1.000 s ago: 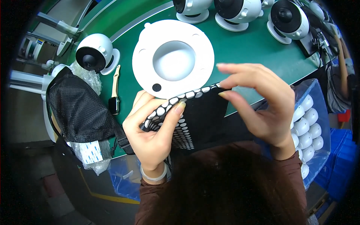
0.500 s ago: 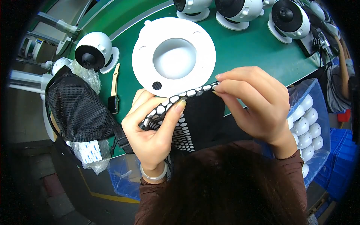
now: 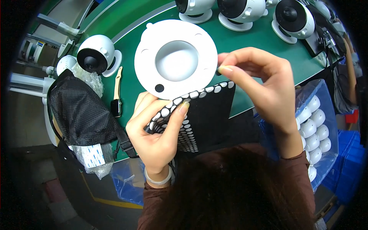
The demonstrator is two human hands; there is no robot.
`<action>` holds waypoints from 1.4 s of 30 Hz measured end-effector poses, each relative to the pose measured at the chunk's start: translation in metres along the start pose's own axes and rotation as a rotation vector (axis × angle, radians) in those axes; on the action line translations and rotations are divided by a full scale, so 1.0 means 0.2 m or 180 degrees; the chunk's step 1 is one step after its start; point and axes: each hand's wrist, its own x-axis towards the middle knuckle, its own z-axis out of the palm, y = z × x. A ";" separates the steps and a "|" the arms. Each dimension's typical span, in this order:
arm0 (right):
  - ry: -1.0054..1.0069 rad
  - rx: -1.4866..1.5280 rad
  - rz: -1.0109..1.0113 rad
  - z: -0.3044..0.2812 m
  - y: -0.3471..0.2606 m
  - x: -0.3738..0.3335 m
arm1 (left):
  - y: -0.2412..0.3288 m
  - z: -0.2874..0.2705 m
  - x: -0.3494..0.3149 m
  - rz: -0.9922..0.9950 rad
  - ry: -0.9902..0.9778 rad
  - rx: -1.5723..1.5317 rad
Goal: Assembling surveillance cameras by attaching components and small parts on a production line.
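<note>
Left hand (image 3: 155, 138): thumb and fingers clamped on the upper edge of a dotted sheet (image 3: 210, 109), black with rows of white dots, its left part curled. The sheet lies between the two hands. White round part (image 3: 176, 61) with a hollow centre and one small black disc (image 3: 159, 88) on its face: on the table, just beyond the sheet's upper edge. Right hand (image 3: 264, 82): raised clear of the sheet, thumb and fingertips together on a small dark piece (image 3: 219, 71), mostly hidden, near the round part's right rim.

Surface and room, left to right: metal frame (image 3: 28, 80); black mesh bag (image 3: 82, 111), with a flat packet (image 3: 93, 155) just below it; white device (image 3: 97, 53) with black front; watch (image 3: 115, 105) on a pale strap; green table (image 3: 247, 48); further white-and-black devices (image 3: 241, 9) along the far edge; blue plastic bag (image 3: 327, 111) of white domes (image 3: 312, 142); blue crate (image 3: 347, 165); another person's forearm (image 3: 350, 63).

Against half a second earlier: the right hand, then pinching the sheet's upper right corner, has lifted away from it; the corner now shows uncovered. Left hand's grip unchanged.
</note>
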 end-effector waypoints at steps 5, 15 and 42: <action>0.0021 -0.0362 -0.0146 0.04 0.00 0.01 | -0.01 0.01 0.00 0.0215 -0.0014 0.0277; 0.0223 -0.0697 -0.0363 0.07 0.01 0.01 | -0.01 0.01 0.00 0.0342 -0.0012 0.0358; -0.0490 -0.0430 -0.0619 -0.05 -0.02 -0.18 | 0.08 -0.09 -0.10 -0.0555 -0.0225 -0.0630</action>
